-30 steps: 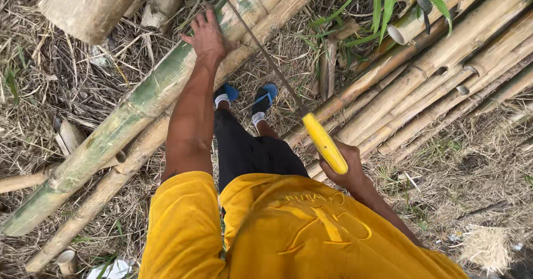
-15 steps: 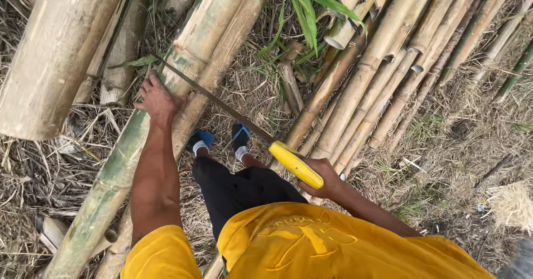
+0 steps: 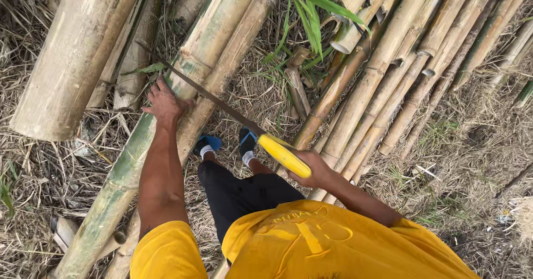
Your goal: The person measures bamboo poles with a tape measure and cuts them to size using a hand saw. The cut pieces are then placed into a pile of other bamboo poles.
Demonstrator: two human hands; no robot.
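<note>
Your right hand point(image 3: 317, 168) is clenched around the yellow handle point(image 3: 284, 156) of a saw; its thin blade point(image 3: 208, 96) runs up-left and lies across the green bamboo pole point(image 3: 183, 79). Your left hand point(image 3: 164, 102) rests palm-down on that pole just below the blade, fingers spread, grasping nothing. The pole lies diagonally on the straw-covered ground point(image 3: 50, 173), beside a thick pale bamboo trunk point(image 3: 72, 57) at upper left and a stack of dry poles point(image 3: 411, 73) at right. Compared with half a second ago, the blade crosses the pole slightly lower, nearer your left hand.
</note>
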